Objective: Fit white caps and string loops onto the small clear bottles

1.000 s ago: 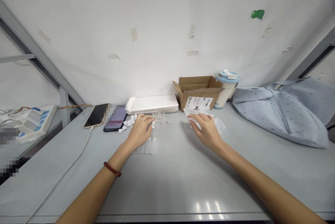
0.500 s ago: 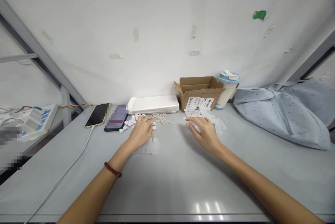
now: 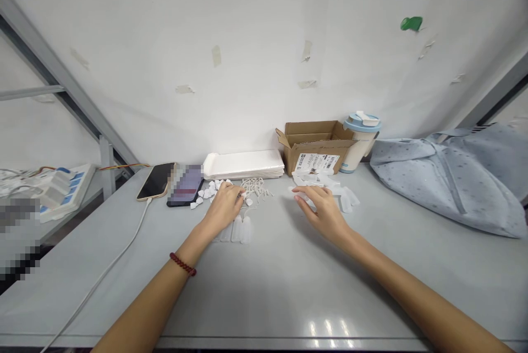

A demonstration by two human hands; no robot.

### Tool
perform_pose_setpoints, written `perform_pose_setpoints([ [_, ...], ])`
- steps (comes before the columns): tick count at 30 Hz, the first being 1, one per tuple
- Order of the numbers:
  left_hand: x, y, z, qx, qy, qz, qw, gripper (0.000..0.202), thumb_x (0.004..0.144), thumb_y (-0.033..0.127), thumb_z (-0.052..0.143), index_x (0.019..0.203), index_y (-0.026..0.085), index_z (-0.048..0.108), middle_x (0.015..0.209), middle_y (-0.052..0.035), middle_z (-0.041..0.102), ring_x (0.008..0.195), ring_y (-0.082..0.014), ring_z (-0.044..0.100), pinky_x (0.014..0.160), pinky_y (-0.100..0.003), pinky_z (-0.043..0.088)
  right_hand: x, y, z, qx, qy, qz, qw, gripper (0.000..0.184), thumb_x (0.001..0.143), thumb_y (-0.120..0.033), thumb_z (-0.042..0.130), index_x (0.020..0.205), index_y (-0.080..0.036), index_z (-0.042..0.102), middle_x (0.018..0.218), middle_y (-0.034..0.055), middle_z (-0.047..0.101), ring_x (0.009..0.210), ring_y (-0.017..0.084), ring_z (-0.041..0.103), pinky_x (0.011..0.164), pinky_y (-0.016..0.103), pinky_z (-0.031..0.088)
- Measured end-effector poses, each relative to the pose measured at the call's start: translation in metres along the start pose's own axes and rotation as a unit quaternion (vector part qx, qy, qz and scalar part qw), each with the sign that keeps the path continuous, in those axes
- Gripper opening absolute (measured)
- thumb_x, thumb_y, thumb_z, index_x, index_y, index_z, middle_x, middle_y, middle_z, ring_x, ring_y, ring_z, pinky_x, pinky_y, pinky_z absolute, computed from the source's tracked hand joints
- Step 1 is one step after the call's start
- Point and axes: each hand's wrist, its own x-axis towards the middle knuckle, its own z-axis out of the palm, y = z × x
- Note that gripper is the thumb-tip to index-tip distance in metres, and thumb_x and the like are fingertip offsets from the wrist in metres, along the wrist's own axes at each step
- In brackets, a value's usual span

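Note:
My left hand (image 3: 224, 205) is low over the table with its fingers curled together. Around its fingertips lie small folded white pieces (image 3: 207, 193) and a loose heap of pale thin strings (image 3: 258, 188). Its fingers hide whatever they grip. Just below that hand, several flat translucent plastic sleeves (image 3: 245, 230) lie side by side, partly covered by it. My right hand (image 3: 322, 207) has thumb and forefinger bent toward each other around a whitish translucent sleeve (image 3: 303, 196), largely hidden. More translucent sleeves (image 3: 348, 199) are scattered behind and beside this hand.
Against the wall stand a stack of white cards or envelopes (image 3: 243, 164), an open cardboard box (image 3: 289, 158) and a blue-lidded cup (image 3: 357, 147). Two phones (image 3: 154, 181) lie left, one with a white cable (image 3: 119, 262). A pale blue bag (image 3: 437, 182) occupies the right.
The view has shifted slightly. My left hand's fingertips have moved a little among the white pieces; a white piece beside them sits slightly farther right. My right hand has stayed about the same.

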Motion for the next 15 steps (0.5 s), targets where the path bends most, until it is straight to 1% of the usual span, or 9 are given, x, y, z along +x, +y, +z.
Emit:
perform_pose_setpoints([
  [8, 0.0024, 0.0039, 0.0023, -0.014, 0.006, -0.004, 1.0, 0.018, 0.083, 0.019, 0.043, 0.085, 0.017, 0.06, 0.085, -0.0064, 0.063, 0.095, -0.0249, 0.05, 0.08, -0.036, 0.042, -0.0007, 0.0005, 0.0018, 0.001, -0.005, -0.005, 1.0, 0.018, 0.09, -0.022, 0.044, 0.101, -0.021, 0.058, 0.088, 0.0048, 0.066, 0.081, 0.02, 0.06, 0.083, 0.038, 0.034],
  [15, 0.0014, 0.0072, 0.0002, -0.02, -0.015, -0.012, 1.0, 0.016, 0.081, 0.021, 0.047, 0.091, 0.017, 0.059, 0.091, -0.0066, 0.063, 0.1, -0.026, 0.048, 0.08, -0.035, 0.041, -0.0008, -0.0016, 0.0012, 0.001, -0.021, 0.007, 1.0, 0.019, 0.089, -0.022, 0.044, 0.101, -0.022, 0.058, 0.091, 0.0053, 0.066, 0.08, 0.02, 0.06, 0.084, 0.039, 0.034],
])
